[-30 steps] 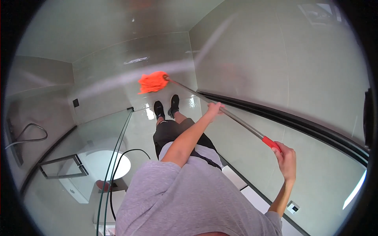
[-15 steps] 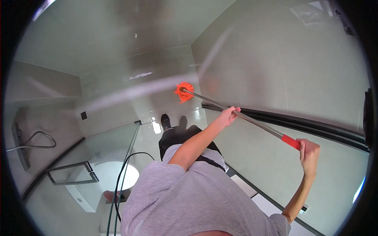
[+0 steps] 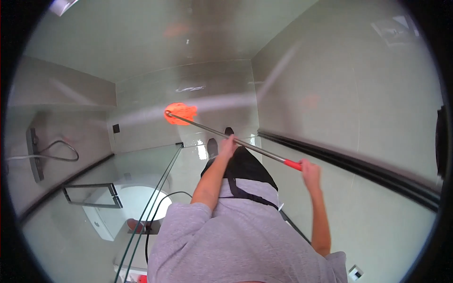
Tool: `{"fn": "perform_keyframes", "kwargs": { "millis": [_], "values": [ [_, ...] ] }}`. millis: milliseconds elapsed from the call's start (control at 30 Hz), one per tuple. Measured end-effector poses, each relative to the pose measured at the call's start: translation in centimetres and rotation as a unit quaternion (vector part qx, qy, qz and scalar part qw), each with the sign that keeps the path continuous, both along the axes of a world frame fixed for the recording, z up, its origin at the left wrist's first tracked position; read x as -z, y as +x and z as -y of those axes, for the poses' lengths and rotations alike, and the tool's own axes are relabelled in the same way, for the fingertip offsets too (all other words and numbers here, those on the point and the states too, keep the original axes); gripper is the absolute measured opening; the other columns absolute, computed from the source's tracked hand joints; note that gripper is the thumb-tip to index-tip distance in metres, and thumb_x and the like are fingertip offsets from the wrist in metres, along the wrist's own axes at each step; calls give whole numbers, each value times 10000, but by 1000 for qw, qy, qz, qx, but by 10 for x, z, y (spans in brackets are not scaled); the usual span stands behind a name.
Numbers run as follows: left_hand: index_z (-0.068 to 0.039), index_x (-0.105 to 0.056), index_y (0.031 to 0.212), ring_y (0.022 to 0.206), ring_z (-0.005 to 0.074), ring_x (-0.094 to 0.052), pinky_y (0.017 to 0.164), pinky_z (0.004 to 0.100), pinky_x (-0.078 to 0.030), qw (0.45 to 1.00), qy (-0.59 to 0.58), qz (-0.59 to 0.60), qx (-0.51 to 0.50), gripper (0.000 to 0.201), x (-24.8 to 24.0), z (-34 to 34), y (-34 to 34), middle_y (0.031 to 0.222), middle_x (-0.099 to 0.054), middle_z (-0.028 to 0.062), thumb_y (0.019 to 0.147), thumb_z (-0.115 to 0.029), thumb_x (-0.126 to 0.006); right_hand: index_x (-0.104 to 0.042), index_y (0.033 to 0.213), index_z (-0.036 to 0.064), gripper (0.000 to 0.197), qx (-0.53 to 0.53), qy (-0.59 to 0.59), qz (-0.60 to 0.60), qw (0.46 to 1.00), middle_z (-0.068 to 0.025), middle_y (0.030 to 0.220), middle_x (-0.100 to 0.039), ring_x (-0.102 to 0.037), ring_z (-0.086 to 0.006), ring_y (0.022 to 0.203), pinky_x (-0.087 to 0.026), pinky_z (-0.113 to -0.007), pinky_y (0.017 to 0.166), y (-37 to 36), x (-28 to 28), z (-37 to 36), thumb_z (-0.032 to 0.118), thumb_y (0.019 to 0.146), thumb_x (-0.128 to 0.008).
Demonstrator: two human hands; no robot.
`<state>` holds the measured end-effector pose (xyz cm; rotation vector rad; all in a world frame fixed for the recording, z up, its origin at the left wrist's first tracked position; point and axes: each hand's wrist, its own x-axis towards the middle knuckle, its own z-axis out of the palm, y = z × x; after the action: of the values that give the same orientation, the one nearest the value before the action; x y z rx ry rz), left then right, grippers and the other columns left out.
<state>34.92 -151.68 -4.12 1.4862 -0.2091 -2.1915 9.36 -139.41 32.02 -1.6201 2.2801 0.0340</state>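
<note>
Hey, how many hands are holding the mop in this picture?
2. The left hand is on the metal pole, partway along it; the right hand is at the red grip on the end away from the orange mop head.

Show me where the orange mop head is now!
In the head view, the orange mop head is left of centre, at the metal pole's far end, ahead and left of the dark shoes and right of the small black square.
</note>
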Motion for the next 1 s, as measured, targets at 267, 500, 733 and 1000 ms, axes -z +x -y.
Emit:
{"fn": "perform_keyframes", "kwargs": {
  "millis": [267, 500, 733, 1000],
  "values": [
    [-45, -448, 1238, 1032, 266, -669, 818, 398, -533, 980, -11, 110, -166, 336, -57, 5, 156, 1221, -647, 181, 1027, -303, -413, -668, 977, 65, 367, -157, 52, 160, 973, -211, 744, -669, -661, -411, 713, -510, -506, 631, 141, 112, 130, 425, 922, -618],
    [-40, -525, 1272, 1137, 283, -641, 946, 425, -496, 946, 62, 146, -281, 401, -85, -118, 184, 1314, -624, 139, 1020, -323, -392, -556, 991, 58, 147, -147, 171, 445, 867, -106, 702, -585, -582, -256, 544, -460, -408, 486, 220, 244, 195, 153, 897, -617],
    [12, -327, 1434, 1196, 307, -607, 994, 433, -488, 939, 70, 140, -307, 498, -131, -89, 143, 1365, -575, 179, 1029, -276, -357, -498, 802, 92, 208, -8, 340, 584, 737, 52, 608, -411, -368, -88, 457, -279, -272, 416, 183, 223, 264, 224, 921, -605],
    [22, -265, 1450, 1194, 321, -606, 976, 438, -507, 985, -20, 71, -157, 527, -129, 54, 58, 1369, -559, 200, 1054, -319, -335, -663, 866, -9, 302, -33, 155, 495, 854, -2, 595, -542, -485, -101, 470, -368, -289, 435, -6, 121, 297, 289, 908, -637]
  ]
}}
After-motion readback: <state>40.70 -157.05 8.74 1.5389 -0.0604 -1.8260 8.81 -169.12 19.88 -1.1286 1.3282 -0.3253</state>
